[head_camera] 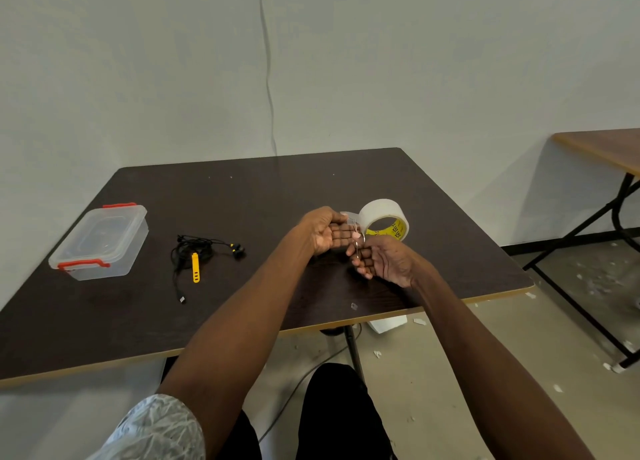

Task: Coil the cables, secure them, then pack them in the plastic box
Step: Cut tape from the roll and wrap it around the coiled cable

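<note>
The dark worktop (242, 196) is carrying, at far left, the closed plastic box (100, 243) with red clips, and, between it and the hands, the loosely coiled black cables (194, 251) with a yellow tie (196, 267) lying on them. At right, the left hand (323, 231) is pinching the free strip pulled from the tape roll (382, 218). The right hand (384, 260), its grip curled round small scissors (356, 243), is cutting best with the strip kept taut and the blades square across it.

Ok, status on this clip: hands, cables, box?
Left hand pinches clear tape strip; right hand holds small scissors. Black cables loosely coiled, unpacked. Clear plastic box lidded.
</note>
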### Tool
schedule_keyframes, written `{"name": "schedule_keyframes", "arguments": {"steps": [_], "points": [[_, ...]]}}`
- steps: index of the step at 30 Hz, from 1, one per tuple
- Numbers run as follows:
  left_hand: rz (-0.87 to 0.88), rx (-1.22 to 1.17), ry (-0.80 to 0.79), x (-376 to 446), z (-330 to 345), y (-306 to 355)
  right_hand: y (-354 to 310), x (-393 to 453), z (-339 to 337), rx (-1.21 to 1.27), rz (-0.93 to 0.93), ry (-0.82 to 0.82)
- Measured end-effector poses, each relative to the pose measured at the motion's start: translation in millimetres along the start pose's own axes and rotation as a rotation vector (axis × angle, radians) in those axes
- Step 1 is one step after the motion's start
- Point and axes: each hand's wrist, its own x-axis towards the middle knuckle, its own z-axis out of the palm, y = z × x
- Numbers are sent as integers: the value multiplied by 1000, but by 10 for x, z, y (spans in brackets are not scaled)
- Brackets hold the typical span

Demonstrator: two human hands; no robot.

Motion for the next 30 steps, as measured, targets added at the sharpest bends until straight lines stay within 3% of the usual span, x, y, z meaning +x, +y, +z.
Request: {"name": "schedule_keyframes", "arguments": {"steps": [30], "points": [[22,-24,27,2,78,-16,-3,-36,-35,34,-8,50]]}}
